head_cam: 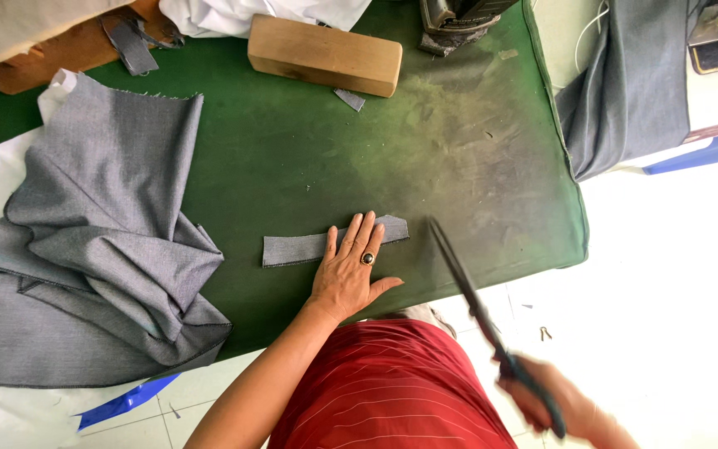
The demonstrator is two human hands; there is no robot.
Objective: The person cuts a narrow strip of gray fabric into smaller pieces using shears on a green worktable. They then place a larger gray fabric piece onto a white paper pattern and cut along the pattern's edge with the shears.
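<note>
The left hand [348,270] lies flat and unclenched on a grey cloth strip [301,248] running left-right on the green bench [292,166]; the right hand [563,407], nearer and right, grips scissors [467,287].

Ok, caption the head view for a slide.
Left hand pins a grey fabric strip on green table; right hand holds scissors.

A wooden block [325,55] lies on the green table [292,158]. Crumpled grey cloth [101,249] sits left, an iron [456,21] behind.
</note>
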